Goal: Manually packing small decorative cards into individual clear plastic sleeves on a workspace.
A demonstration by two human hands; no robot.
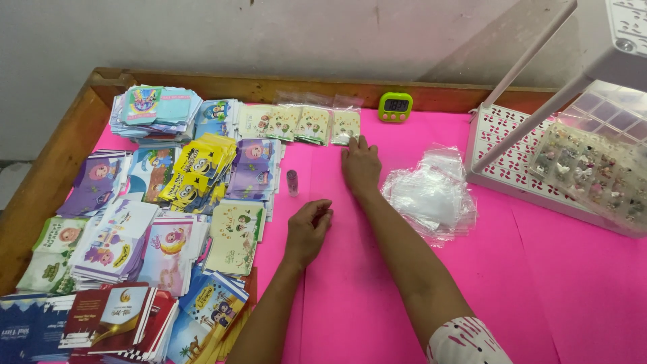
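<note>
The right hand [360,165] was laid flat, fingers spread, on the pink table cover [539,283], its fingertips touching the bagged card [346,126] just beyond them. The left hand [308,228] was curled nearly closed, nearer than that card; whether something was pinched could not be told. A small vial [292,182] stood left of the card.

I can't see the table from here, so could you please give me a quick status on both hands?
Right hand flat, fingertips at the last bagged card. Left hand loosely curled on the pink mat, contents unclear. Small vial upright nearby.
</note>
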